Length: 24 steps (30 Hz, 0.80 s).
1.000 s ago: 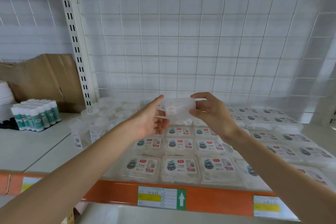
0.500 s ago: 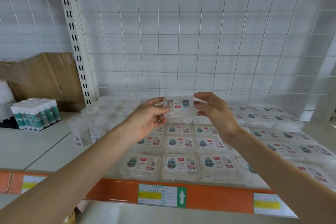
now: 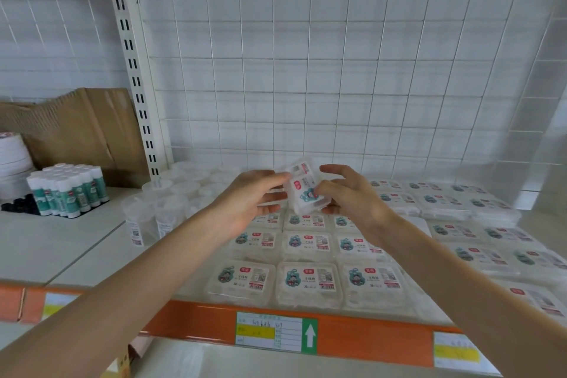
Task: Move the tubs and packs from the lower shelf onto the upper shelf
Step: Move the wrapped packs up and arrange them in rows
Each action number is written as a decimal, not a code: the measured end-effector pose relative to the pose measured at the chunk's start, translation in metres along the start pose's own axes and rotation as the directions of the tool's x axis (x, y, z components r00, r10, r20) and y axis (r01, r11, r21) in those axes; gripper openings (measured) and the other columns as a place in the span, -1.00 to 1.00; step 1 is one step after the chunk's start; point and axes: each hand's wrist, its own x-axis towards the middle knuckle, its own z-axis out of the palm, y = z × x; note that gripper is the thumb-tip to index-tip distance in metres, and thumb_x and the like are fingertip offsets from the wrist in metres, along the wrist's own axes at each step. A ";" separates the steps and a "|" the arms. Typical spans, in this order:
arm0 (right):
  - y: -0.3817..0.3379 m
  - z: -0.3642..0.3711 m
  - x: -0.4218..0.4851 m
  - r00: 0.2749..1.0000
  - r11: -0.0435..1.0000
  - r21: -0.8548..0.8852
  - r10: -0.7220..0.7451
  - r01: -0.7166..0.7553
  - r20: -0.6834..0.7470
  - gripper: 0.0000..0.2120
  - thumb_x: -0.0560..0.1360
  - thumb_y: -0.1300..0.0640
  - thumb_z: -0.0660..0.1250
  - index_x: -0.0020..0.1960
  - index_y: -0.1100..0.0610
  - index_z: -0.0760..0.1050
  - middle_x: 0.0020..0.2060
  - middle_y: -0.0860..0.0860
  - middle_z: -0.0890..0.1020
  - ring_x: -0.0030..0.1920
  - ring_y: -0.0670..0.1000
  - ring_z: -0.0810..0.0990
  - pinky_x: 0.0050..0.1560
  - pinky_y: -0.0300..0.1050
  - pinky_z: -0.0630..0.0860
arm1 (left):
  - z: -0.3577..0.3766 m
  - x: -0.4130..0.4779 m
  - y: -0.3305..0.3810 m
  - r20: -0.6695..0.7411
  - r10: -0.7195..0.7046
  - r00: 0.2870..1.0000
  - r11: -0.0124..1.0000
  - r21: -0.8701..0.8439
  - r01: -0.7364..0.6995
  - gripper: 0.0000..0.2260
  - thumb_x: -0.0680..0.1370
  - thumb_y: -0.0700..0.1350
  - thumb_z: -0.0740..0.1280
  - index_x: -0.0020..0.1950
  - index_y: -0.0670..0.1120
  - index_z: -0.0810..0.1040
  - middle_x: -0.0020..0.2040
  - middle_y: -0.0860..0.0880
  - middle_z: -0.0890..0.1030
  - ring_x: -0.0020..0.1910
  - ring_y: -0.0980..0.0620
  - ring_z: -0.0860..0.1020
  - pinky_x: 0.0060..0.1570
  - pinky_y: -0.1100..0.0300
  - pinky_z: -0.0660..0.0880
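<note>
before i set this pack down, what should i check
1. Grip: ok, left hand and right hand both hold the pack.
2. Pack level: not ok, it is tilted above the rows.
3. Label turned like the shelved packs: not ok, it sits sideways.
4. Free slot under it: cannot tell, the hands hide that row.
5. Clear of the tubs: ok, they stand off to the left.

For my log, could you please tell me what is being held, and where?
A clear labelled pack, held tilted: left hand holding its left edge, right hand pinching its right edge.
</note>
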 end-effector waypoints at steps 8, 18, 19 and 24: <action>0.006 0.007 -0.003 0.997 0.984 -0.160 -0.081 0.079 -0.001 -0.37 0.44 0.09 0.50 0.41 0.05 0.28 0.09 -0.03 0.60 0.05 -0.06 0.63 0.00 -0.18 0.59 | -0.001 -0.004 -0.005 -0.035 0.063 0.997 0.988 0.141 -0.058 -0.87 0.60 -0.11 0.35 0.14 0.02 0.55 -0.02 -0.06 0.72 -0.09 0.01 0.64 -0.13 0.15 0.50; 0.021 -0.003 0.001 0.814 0.541 -0.632 -0.511 0.555 0.277 -0.60 0.40 0.05 0.53 0.21 -0.10 0.54 0.37 -0.18 0.44 0.36 -0.16 0.41 0.34 -0.24 0.33 | -0.009 -0.008 -0.005 -0.035 0.115 0.993 0.942 0.321 -0.098 -0.82 0.65 -0.08 0.26 0.12 0.08 0.64 -0.02 0.04 0.70 -0.04 0.07 0.63 -0.14 0.24 0.46; 0.022 -0.002 0.002 0.808 0.526 -0.642 -0.520 0.558 0.276 -0.62 0.40 0.05 0.53 0.19 -0.09 0.56 0.36 -0.17 0.46 0.34 -0.16 0.43 0.31 -0.24 0.34 | -0.010 -0.008 -0.006 -0.042 0.112 0.993 0.942 0.322 -0.093 -0.82 0.65 -0.09 0.27 0.12 0.08 0.65 -0.02 0.03 0.70 -0.02 0.05 0.63 -0.11 0.20 0.48; 0.023 -0.001 0.006 0.818 0.552 -0.624 -0.502 0.552 0.280 -0.64 0.33 -0.01 0.59 0.07 -0.15 0.57 0.18 -0.23 0.48 0.07 -0.28 0.52 0.07 -0.47 0.37 | -0.009 -0.013 -0.009 -0.060 0.105 0.993 0.922 0.379 -0.074 -0.78 0.64 -0.04 0.28 0.27 0.05 0.58 0.15 0.07 0.64 0.13 0.08 0.58 0.12 0.13 0.52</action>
